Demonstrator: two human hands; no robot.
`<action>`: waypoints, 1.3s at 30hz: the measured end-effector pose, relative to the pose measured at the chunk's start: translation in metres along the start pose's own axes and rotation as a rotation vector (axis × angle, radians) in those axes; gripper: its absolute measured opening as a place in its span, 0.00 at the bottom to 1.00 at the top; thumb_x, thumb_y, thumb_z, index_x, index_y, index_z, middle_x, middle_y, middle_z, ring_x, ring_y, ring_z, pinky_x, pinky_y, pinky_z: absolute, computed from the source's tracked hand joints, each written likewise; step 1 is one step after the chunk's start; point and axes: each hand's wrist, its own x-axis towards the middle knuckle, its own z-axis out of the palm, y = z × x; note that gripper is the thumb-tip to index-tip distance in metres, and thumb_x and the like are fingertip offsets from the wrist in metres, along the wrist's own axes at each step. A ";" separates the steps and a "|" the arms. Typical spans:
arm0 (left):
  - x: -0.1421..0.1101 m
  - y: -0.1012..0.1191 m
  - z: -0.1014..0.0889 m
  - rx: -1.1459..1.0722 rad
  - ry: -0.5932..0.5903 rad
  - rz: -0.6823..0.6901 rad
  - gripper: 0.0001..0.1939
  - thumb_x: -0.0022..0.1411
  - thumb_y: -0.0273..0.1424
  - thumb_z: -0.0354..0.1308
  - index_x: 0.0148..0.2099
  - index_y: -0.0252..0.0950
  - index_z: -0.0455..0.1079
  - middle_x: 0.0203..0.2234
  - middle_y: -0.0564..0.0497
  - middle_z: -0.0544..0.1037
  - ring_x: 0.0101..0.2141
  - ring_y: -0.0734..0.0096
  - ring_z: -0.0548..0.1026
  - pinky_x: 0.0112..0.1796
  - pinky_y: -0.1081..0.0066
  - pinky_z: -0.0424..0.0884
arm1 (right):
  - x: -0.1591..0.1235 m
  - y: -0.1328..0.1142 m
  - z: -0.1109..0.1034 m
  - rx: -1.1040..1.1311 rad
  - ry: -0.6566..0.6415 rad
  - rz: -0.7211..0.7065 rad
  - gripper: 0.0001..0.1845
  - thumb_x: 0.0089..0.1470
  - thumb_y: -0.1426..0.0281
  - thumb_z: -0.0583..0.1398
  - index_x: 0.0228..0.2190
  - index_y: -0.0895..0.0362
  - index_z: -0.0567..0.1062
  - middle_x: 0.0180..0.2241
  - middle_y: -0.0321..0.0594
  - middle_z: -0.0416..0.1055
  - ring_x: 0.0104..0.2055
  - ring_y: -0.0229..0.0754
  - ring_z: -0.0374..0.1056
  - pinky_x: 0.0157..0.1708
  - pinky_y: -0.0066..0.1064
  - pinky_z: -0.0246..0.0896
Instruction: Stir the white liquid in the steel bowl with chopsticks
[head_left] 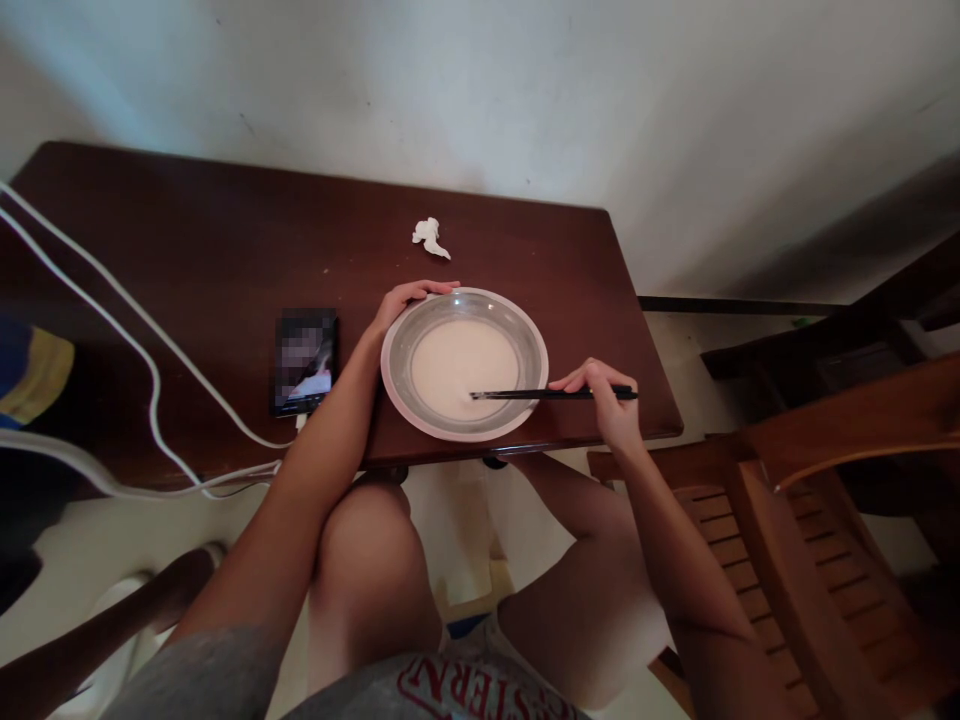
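Observation:
A wide metal bowl (534,345) holding a pale white batter sits near the front edge of a dark wooden table (225,250). My left hand (405,300) curls over the bowl's far left rim, gripping it. My right hand (604,392) is closed on a pair of dark chopsticks (540,394), which lie level with their tips dipped in the batter at the bowl's near right side.
A phone (304,362) with a lit screen lies left of the bowl, with white cables (150,370) trailing off the table's left. A crumpled tissue (430,237) lies behind the bowl. A wooden chair (810,540) stands to the right. My knees are under the table edge.

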 end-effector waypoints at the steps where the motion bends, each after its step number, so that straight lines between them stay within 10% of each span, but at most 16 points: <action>1: 0.000 0.000 0.000 -0.005 0.004 -0.003 0.16 0.46 0.28 0.53 0.32 0.33 0.82 0.45 0.44 0.83 0.58 0.48 0.72 0.65 0.54 0.54 | 0.000 0.000 0.003 -0.009 -0.054 0.015 0.23 0.63 0.56 0.55 0.21 0.51 0.76 0.28 0.38 0.82 0.34 0.45 0.75 0.44 0.43 0.65; 6: 0.001 -0.001 0.000 -0.015 0.008 -0.021 0.15 0.46 0.27 0.53 0.31 0.33 0.82 0.46 0.43 0.83 0.58 0.48 0.71 0.65 0.55 0.54 | 0.001 0.003 0.016 -0.092 -0.201 -0.025 0.15 0.63 0.59 0.56 0.31 0.50 0.79 0.39 0.38 0.83 0.43 0.45 0.74 0.47 0.42 0.65; 14: 0.000 0.001 0.001 -0.016 0.003 -0.011 0.16 0.46 0.27 0.52 0.32 0.32 0.82 0.45 0.43 0.83 0.57 0.48 0.72 0.65 0.54 0.54 | 0.001 0.003 -0.002 0.001 0.058 -0.029 0.21 0.64 0.59 0.55 0.22 0.52 0.77 0.28 0.37 0.81 0.34 0.44 0.75 0.43 0.41 0.66; 22: 0.001 -0.001 -0.001 0.000 -0.006 0.000 0.17 0.47 0.26 0.52 0.32 0.33 0.82 0.45 0.44 0.83 0.58 0.49 0.72 0.65 0.54 0.54 | -0.001 0.003 0.016 -0.061 -0.202 -0.026 0.15 0.63 0.60 0.57 0.30 0.51 0.79 0.38 0.38 0.83 0.41 0.45 0.74 0.46 0.41 0.65; 31: 0.002 -0.003 -0.004 0.005 -0.034 0.024 0.17 0.46 0.28 0.53 0.33 0.34 0.83 0.46 0.45 0.83 0.56 0.49 0.73 0.64 0.54 0.56 | 0.000 0.004 0.000 0.035 0.063 -0.038 0.21 0.64 0.60 0.56 0.22 0.52 0.77 0.27 0.37 0.81 0.33 0.43 0.76 0.42 0.40 0.66; 39: 0.003 -0.003 -0.004 0.019 -0.033 0.021 0.17 0.46 0.28 0.53 0.33 0.34 0.83 0.45 0.45 0.83 0.58 0.49 0.72 0.64 0.55 0.56 | -0.004 0.004 0.019 -0.026 -0.210 -0.009 0.15 0.64 0.61 0.56 0.30 0.50 0.79 0.38 0.37 0.83 0.42 0.44 0.74 0.47 0.41 0.65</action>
